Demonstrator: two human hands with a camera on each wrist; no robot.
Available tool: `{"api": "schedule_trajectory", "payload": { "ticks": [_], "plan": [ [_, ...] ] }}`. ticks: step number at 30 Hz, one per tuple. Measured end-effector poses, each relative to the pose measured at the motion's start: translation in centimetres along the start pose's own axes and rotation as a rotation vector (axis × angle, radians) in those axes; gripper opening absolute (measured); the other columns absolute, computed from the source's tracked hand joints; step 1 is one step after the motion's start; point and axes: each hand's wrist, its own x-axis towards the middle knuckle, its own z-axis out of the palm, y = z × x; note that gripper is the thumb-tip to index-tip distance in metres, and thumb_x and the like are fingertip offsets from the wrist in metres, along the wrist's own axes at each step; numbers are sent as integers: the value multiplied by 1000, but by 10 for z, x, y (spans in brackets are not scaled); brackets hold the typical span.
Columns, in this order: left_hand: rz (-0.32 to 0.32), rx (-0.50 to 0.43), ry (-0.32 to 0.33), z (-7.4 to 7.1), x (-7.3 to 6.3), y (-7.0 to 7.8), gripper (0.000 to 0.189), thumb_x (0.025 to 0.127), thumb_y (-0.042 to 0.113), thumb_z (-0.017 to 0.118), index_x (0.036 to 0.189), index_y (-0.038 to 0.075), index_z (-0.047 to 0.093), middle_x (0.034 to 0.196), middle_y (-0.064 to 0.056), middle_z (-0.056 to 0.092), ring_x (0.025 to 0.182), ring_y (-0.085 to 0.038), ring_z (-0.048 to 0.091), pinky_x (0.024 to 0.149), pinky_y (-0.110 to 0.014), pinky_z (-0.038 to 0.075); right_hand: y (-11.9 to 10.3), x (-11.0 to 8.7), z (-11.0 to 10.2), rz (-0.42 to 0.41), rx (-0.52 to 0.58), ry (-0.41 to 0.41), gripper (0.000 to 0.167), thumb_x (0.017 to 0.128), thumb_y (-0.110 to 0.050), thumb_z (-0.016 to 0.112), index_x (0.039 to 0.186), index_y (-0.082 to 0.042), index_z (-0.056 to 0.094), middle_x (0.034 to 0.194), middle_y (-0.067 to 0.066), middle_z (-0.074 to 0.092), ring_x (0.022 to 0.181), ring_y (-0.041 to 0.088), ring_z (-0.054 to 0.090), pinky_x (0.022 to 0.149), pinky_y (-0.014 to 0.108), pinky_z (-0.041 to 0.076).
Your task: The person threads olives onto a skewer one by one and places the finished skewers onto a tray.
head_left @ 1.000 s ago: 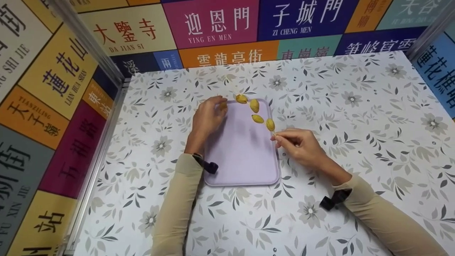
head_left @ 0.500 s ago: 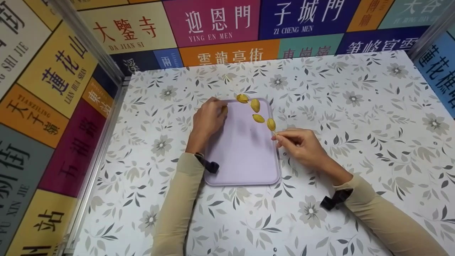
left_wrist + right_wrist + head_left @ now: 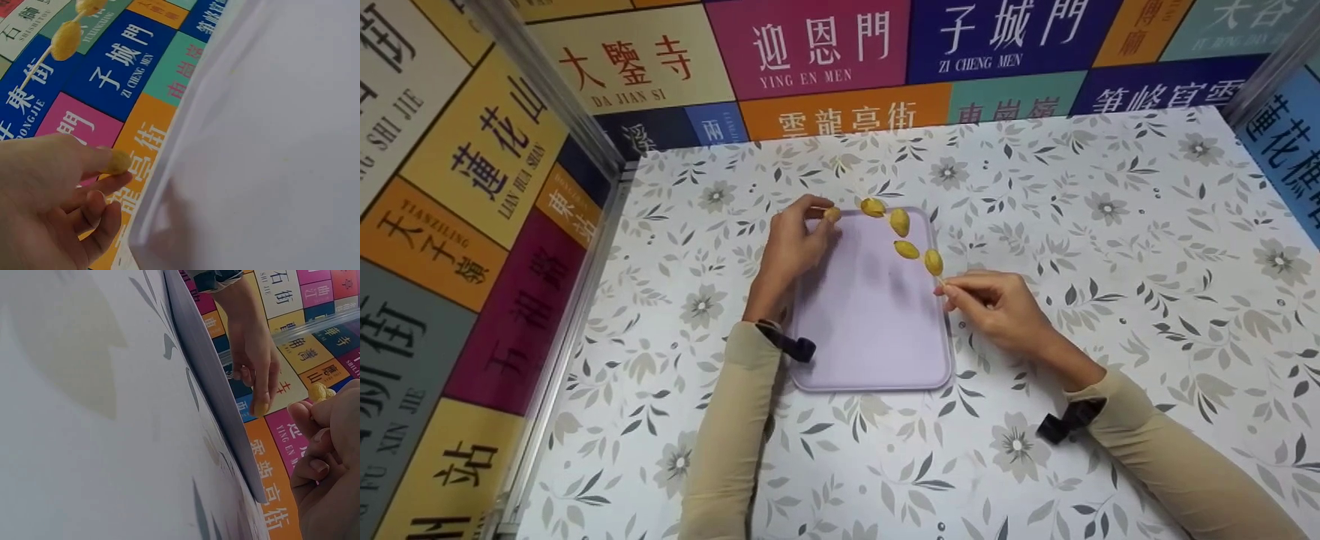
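Note:
In the head view my left hand [image 3: 796, 238] is at the tray's far left corner, pinching a small yellow oval bud [image 3: 117, 162] between thumb and fingertip. My right hand [image 3: 996, 304] pinches the low end of a thin pale stem with several yellow oval buds [image 3: 900, 222], held above the tray's right side. The stem slants up and away to the left, its top bud a short gap from the left hand's bud. Beneath both hands lies a flat lilac tray [image 3: 877, 337] with a raised rim. Whether the left hand's bud joins the stem, I cannot tell.
A table [image 3: 1110, 300] under a white floral cover holds the tray. Panels with coloured place-name signs [image 3: 810, 45] rise along the back and the left side, with a metal frame strip [image 3: 547, 390] at the left edge.
My left hand has turned slightly and its wrist shifted a little left, so the bud at its fingertips shows more. The right hand and its stem have stayed almost still.

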Motion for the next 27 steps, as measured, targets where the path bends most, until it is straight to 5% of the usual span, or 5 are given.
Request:
{"api": "schedule_trajectory", "payload": {
  "ticks": [5, 10, 20, 27],
  "plan": [
    [-10, -230, 67, -10, 0, -1, 22, 109, 27, 67, 127, 14, 71, 116, -12, 83, 83, -20, 71, 65, -24, 47, -1, 0, 0, 3, -5, -4, 21, 102, 3, 70, 116, -6, 84, 104, 22, 80, 82, 18, 78, 62, 20, 57],
    [-63, -474, 111, -18, -1, -2, 24, 111, 32, 64, 125, 13, 69, 106, -7, 84, 58, -9, 47, 55, -24, 36, -2, -1, 0, 13, -16, -9, 20, 102, 1, 71, 115, -8, 84, 98, 19, 81, 78, 24, 76, 61, 17, 54],
    [-131, -808, 92, -33, -3, -3, 29, 111, 39, 62, 123, 15, 73, 112, -8, 83, 56, -9, 34, 59, -24, 35, 0, 0, 1, 7, -26, -31, 16, 103, -4, 73, 110, -9, 86, 86, 7, 79, 67, 24, 67, 58, 16, 49],
    [-156, -890, 52, -39, -4, 1, 34, 111, 39, 62, 134, 16, 70, 116, -8, 81, 62, -10, 37, 64, -26, 38, 1, 0, 1, 5, -40, -61, 17, 103, -5, 72, 109, -12, 86, 88, 6, 79, 72, 25, 70, 60, 17, 52]
  ]
}}
